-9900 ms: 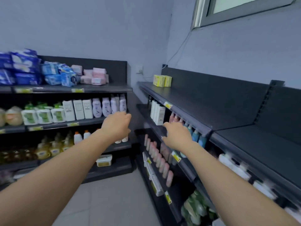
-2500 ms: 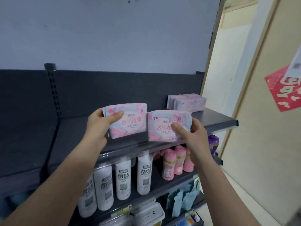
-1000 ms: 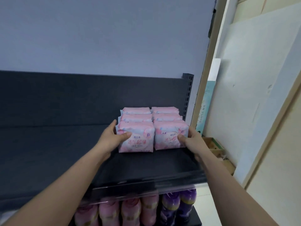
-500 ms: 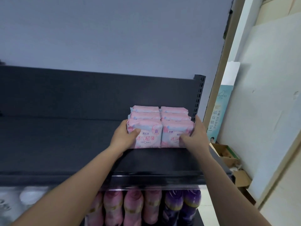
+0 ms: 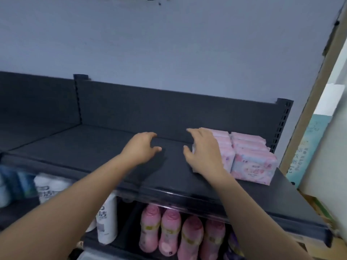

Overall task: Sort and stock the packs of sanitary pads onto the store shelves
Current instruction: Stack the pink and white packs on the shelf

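Several pink packs of sanitary pads (image 5: 251, 162) stand in two rows at the right end of the dark top shelf (image 5: 105, 147). My right hand (image 5: 204, 152) hovers just left of the packs with fingers spread and loosely bent, partly covering the left row; it holds nothing. My left hand (image 5: 140, 147) is above the bare shelf further left, fingers loosely curled, also holding nothing. Neither hand grips a pack.
Below the top shelf stand pink bottles (image 5: 169, 233) and white bottles (image 5: 107, 220). A perforated shelf upright (image 5: 281, 124) marks the right end. A door frame and a blue poster (image 5: 308, 147) lie to the right, with cardboard boxes (image 5: 319, 205) on the floor.
Both hands have let go of the front pink packs and moved left over the bare shelf. The view has shifted left, so the packs now sit at the right.
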`<state>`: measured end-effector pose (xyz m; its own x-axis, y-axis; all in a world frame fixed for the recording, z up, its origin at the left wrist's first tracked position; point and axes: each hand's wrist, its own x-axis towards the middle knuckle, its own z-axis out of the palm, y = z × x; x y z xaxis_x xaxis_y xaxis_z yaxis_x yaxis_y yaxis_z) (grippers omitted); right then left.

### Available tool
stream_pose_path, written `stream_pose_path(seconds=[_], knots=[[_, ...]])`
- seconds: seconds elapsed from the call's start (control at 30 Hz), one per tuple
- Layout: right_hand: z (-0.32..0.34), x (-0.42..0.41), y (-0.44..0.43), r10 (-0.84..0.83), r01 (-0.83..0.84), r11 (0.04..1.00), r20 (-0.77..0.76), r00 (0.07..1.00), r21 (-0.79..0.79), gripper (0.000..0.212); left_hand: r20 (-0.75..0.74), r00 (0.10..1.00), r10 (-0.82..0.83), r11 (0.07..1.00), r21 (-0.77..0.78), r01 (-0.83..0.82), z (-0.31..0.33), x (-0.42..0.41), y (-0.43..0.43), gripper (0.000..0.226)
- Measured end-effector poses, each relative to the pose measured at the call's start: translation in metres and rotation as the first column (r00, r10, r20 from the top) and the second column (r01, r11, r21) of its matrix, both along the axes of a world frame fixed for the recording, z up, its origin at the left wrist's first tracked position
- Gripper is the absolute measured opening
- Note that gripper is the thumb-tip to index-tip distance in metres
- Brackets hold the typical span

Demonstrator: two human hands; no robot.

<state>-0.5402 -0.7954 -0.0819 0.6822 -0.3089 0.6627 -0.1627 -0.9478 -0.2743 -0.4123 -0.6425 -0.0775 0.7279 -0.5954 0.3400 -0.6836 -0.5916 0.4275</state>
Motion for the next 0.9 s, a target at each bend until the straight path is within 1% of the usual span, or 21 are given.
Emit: stream_pose_path(seconds=[0.07, 0.17, 0.33, 0.5, 0.6, 0.67, 0.8, 0.9], knots=[[-0.001, 0.022, 0.027, 0.05, -0.053, 0.998, -0.093, 0.994, -0.03, 0.051, 0.078, 0.994, 0.071, 0.993, 0.088, -0.078, 0.004, 0.015, 0.038, 0.055], [-0.005, 0.057, 0.073, 0.12, -0.134, 0.989, -0.204, 0.972, -0.055, 0.052, 0.186, 0.966, 0.178, 0.955, 0.205, -0.215, 0.004, 0.036, 0.104, 0.048], [-0.007, 0.114, 0.166, 0.233, -0.275, 0.959, -0.358, 0.904, -0.069, 0.053, 0.294, 0.896, 0.333, 0.857, 0.303, -0.418, 0.0, 0.061, 0.224, 0.048], [-0.005, 0.169, 0.274, 0.321, -0.395, 0.913, -0.413, 0.852, -0.105, 0.053, 0.326, 0.827, 0.459, 0.752, 0.353, -0.556, 0.001, 0.078, 0.346, 0.037], [-0.007, 0.197, 0.34, 0.344, -0.446, 0.885, -0.453, 0.822, -0.136, 0.046, 0.313, 0.796, 0.518, 0.693, 0.392, -0.605, 0.0, 0.083, 0.416, 0.033], [-0.01, 0.214, 0.386, 0.352, -0.469, 0.871, -0.483, 0.801, -0.143, 0.043, 0.316, 0.77, 0.554, 0.65, 0.415, -0.637, -0.002, 0.085, 0.462, 0.034], [-0.018, 0.241, 0.465, 0.381, -0.525, 0.839, -0.534, 0.755, -0.143, 0.045, 0.324, 0.71, 0.625, 0.558, 0.451, -0.697, -0.009, 0.09, 0.543, 0.037], [-0.023, 0.258, 0.518, 0.421, -0.579, 0.804, -0.56, 0.713, -0.133, 0.049, 0.321, 0.685, 0.654, 0.524, 0.461, -0.716, -0.017, 0.092, 0.597, 0.035]])
